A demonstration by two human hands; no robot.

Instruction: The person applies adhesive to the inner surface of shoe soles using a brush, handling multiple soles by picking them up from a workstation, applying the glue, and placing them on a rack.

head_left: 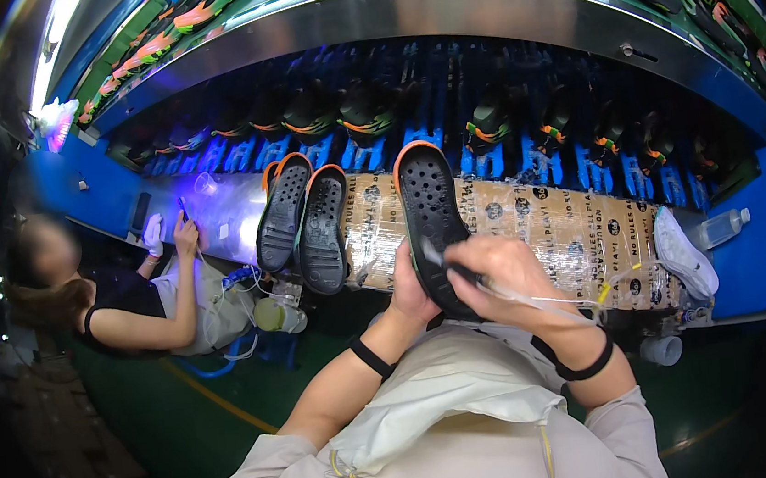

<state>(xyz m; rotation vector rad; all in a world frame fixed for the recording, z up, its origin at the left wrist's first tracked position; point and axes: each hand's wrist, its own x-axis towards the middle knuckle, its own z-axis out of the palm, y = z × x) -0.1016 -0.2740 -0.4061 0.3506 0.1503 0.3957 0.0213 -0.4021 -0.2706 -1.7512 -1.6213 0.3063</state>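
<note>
A black shoe sole (427, 189) with an orange rim and rows of holes stands tilted in front of me, its near end close to my apron. My left hand (412, 284) grips its lower left edge. Over the near half of the sole, my right hand (501, 269) is closed round a small dark-handled tool with a pale tip (431, 252); the tip is at the sole's inner face, and its exact kind is unclear. Two similar soles, the left one (286, 213) and the right one (324, 231), lean side by side on the bench to the left.
Printed cardboard under clear film (529, 225) covers the bench. A white cloth-like item (683, 256) and a clear bottle (725, 226) lie at right. Shoes hang on blue racks behind; a conveyor (379, 4) carries more above. A co-worker (121, 296) sits at left.
</note>
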